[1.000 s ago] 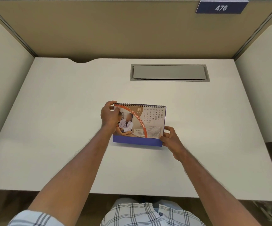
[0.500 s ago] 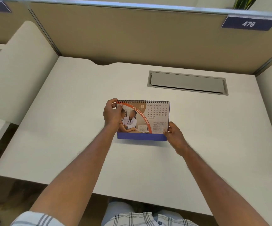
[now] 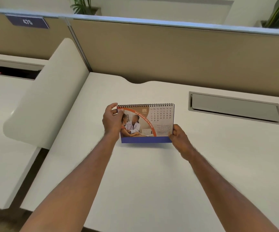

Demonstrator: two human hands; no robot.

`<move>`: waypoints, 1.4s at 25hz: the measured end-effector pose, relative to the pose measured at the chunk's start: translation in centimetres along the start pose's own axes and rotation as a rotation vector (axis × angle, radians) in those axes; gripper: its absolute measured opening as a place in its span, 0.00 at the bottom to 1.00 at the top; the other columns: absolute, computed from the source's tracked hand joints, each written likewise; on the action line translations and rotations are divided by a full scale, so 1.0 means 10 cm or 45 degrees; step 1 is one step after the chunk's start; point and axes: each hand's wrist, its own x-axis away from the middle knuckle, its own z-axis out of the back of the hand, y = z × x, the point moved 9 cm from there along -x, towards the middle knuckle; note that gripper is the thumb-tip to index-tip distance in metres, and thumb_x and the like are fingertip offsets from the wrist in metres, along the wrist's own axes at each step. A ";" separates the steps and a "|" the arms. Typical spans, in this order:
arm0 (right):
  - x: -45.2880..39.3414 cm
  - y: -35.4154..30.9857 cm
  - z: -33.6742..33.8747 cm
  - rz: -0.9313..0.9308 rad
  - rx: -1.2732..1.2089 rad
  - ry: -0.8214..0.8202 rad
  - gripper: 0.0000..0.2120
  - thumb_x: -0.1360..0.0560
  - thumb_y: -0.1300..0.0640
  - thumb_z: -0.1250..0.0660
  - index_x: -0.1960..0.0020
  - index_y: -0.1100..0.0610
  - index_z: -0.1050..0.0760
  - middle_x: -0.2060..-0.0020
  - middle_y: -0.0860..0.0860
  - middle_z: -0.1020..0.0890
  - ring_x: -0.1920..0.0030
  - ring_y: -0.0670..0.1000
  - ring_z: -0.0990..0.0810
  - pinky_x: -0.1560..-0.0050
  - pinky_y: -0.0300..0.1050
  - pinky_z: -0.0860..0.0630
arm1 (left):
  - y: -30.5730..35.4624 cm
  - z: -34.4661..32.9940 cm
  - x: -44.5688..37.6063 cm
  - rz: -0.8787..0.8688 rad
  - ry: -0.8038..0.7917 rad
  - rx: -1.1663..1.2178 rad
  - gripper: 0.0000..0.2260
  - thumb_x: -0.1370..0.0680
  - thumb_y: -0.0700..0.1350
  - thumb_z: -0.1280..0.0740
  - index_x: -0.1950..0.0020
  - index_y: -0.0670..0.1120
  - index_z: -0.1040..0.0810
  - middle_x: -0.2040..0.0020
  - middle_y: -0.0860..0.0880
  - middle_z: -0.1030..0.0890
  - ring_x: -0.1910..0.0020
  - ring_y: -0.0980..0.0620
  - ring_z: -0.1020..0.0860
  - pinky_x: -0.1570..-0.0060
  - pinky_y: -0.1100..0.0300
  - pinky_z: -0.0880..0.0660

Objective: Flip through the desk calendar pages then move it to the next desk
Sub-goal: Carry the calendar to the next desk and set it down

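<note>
A spiral-bound desk calendar (image 3: pixel 152 124) with a blue base shows its June page and a photo of a health check. It is upright over the middle of the white desk (image 3: pixel 152 181); I cannot tell whether its base touches the desk. My left hand (image 3: pixel 112 121) grips its upper left corner at the spiral. My right hand (image 3: pixel 179 136) holds its lower right corner. Both hands are closed on it.
A white rounded side divider (image 3: pixel 43 101) separates this desk from the neighbouring desk (image 3: pixel 3 131) on the left, labelled 475 (image 3: pixel 27 22). A grey cable flap (image 3: pixel 236 108) lies at the back right. A tan partition wall (image 3: pixel 169 52) runs behind, with plants beyond it.
The view has swung left, bringing the neighbouring desk and its 475 label into sight. Both hands keep their grip on the calendar, still on the June page.
</note>
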 end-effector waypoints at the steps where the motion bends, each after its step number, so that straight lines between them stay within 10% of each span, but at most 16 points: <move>1: -0.10 -0.10 -0.17 0.010 -0.009 -0.011 0.14 0.17 0.64 0.40 0.33 0.53 0.29 0.38 0.50 0.18 0.37 0.50 0.20 0.52 0.34 0.21 | 0.05 0.09 -0.17 -0.024 0.008 0.008 0.11 0.19 0.45 0.31 0.36 0.51 0.21 0.45 0.47 0.15 0.50 0.51 0.14 0.51 0.52 0.15; 7: -0.77 -0.60 -0.99 0.063 -0.059 -0.033 0.17 0.18 0.67 0.41 0.32 0.54 0.30 0.35 0.49 0.19 0.34 0.49 0.22 0.39 0.41 0.23 | 0.37 0.46 -1.27 -0.122 0.097 0.050 0.08 0.20 0.45 0.31 0.41 0.52 0.17 0.49 0.50 0.13 0.52 0.54 0.14 0.47 0.49 0.15; 14: -1.58 -0.96 -1.46 0.096 -0.102 0.010 0.21 0.20 0.68 0.38 0.32 0.50 0.32 0.35 0.49 0.21 0.34 0.49 0.23 0.58 0.29 0.21 | 0.52 0.53 -2.20 -0.216 0.083 0.056 0.06 0.21 0.47 0.30 0.46 0.54 0.17 0.50 0.50 0.12 0.50 0.52 0.13 0.46 0.47 0.16; 35: -2.70 -1.29 -2.00 0.127 0.014 -0.058 0.24 0.20 0.70 0.37 0.29 0.53 0.35 0.34 0.52 0.24 0.34 0.54 0.25 0.40 0.46 0.23 | 0.23 0.83 -2.77 -0.437 0.282 0.103 0.11 0.18 0.44 0.31 0.37 0.45 0.20 0.49 0.53 0.15 0.54 0.69 0.17 0.61 0.73 0.22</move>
